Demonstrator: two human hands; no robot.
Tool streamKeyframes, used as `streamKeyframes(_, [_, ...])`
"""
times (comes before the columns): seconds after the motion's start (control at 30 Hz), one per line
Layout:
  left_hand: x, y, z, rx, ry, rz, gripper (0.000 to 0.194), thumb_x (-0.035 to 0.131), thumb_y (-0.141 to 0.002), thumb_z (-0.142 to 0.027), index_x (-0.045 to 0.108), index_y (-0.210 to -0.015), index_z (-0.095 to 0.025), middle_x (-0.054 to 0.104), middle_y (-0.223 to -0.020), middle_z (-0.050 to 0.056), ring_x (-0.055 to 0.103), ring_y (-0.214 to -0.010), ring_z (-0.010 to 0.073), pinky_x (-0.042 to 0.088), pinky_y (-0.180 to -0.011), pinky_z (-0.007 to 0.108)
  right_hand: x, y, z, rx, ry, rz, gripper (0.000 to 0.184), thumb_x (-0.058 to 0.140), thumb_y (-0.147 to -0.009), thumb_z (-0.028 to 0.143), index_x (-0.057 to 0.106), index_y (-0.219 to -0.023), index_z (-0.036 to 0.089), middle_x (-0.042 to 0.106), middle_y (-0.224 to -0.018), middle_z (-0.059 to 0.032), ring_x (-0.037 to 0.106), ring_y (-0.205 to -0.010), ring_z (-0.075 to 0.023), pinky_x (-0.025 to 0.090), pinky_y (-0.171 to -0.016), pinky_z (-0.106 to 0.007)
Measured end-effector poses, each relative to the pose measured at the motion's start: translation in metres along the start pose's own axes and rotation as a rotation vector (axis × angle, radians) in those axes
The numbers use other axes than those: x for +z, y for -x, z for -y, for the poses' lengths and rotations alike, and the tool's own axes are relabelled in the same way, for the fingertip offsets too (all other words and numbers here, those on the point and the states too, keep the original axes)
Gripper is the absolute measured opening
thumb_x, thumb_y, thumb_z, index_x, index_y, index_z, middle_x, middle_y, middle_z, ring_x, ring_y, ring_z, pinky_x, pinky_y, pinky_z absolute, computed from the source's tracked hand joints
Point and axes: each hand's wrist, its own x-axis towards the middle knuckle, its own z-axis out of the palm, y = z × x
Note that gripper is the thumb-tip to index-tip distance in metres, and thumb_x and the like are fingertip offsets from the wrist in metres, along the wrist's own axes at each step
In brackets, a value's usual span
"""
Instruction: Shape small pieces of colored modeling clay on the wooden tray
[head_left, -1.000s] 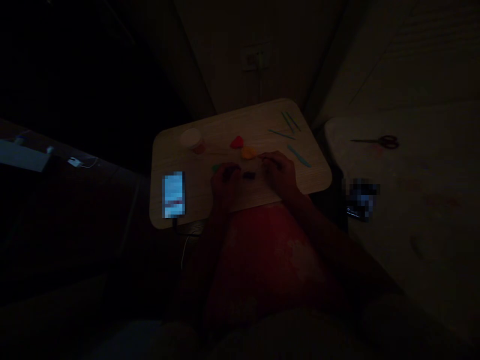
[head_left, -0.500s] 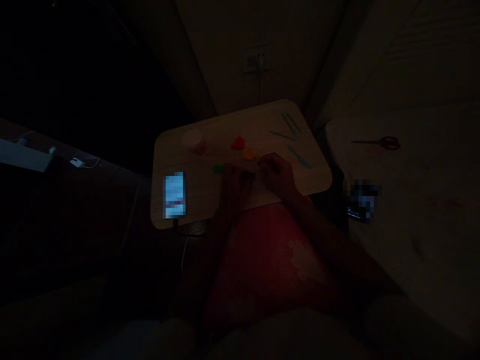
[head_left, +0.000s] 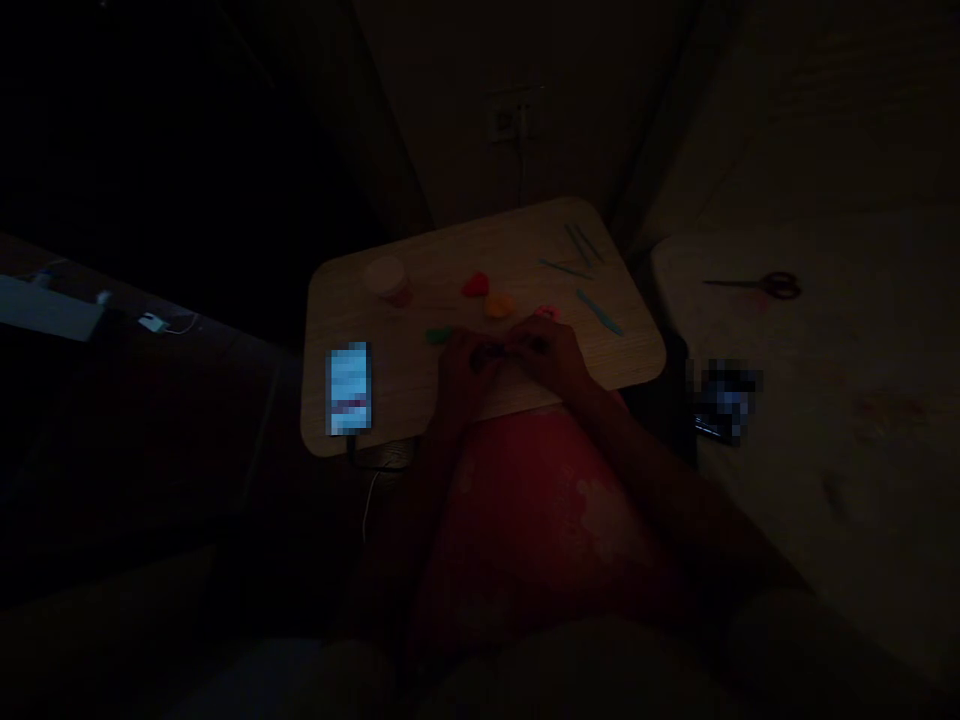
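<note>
In dim light, my left hand (head_left: pixel 463 372) and my right hand (head_left: pixel 561 358) meet over the near edge of a small wooden table (head_left: pixel 420 400). Their fingers are curled in a pinch around a small dark piece (head_left: pixel 504 350) that is too dim to name. A green lump (head_left: pixel 438 336) lies beside my left fingers. Just beyond my right knuckles a pink piece (head_left: pixel 547 312) shows, partly covered by the hand. Farther back rest a red lump (head_left: pixel 475 285) and an orange lump (head_left: pixel 500 305), close together.
A pale-lidded tub (head_left: pixel 386 280) stands at the back left, with a lit phone (head_left: pixel 349 390) nearer me. Several thin sticks (head_left: pixel 566 269) and a blue knife-like tool (head_left: pixel 600 312) lie on the right. Scissors (head_left: pixel 772 286) are on the pale surface beyond.
My right hand has moved slightly left and down, closing in on my left hand. The pink piece now shows behind its knuckles.
</note>
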Motion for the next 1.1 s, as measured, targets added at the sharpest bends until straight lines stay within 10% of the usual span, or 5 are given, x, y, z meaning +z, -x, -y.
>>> streamKeyframes(0.5, [0.000,0.000,-0.002,-0.006,0.021,-0.049,0.016,0.078,-0.083,-0.026,0.069,-0.095,-0.021,0.064,-0.093,0.004,0.060,-0.087,0.0203,0.050,-0.079,0.034,0.000,0.001,0.004,-0.067,-0.036,0.117,0.018,0.070,-0.086,0.031,0.077,-0.101,0.024,0.078,-0.100,-0.0066,0.072,-0.092,-0.0215,0.057,-0.086,-0.037])
streamKeyframes(0.9, [0.004,-0.001,0.009,-0.110,0.256,-0.191,0.012,0.059,-0.093,-0.030,0.058,-0.103,-0.022,0.061,-0.097,0.004,0.061,-0.090,0.0175,0.053,-0.083,0.032,-0.002,0.001,0.006,0.112,-0.059,-0.103,0.024,0.063,-0.089,0.030,0.066,-0.113,0.023,0.078,-0.108,-0.0084,0.074,-0.096,-0.0223,0.058,-0.086,-0.038])
streamKeyframes(1.1, [0.001,0.001,0.003,-0.170,0.292,-0.083,0.019,0.063,-0.093,-0.037,0.062,-0.103,-0.021,0.069,-0.097,0.005,0.065,-0.091,0.0186,0.055,-0.085,0.033,0.000,0.000,0.010,0.030,0.113,0.000,0.017,0.062,-0.091,0.027,0.074,-0.103,0.022,0.079,-0.104,-0.0086,0.072,-0.095,-0.0249,0.055,-0.091,-0.043])
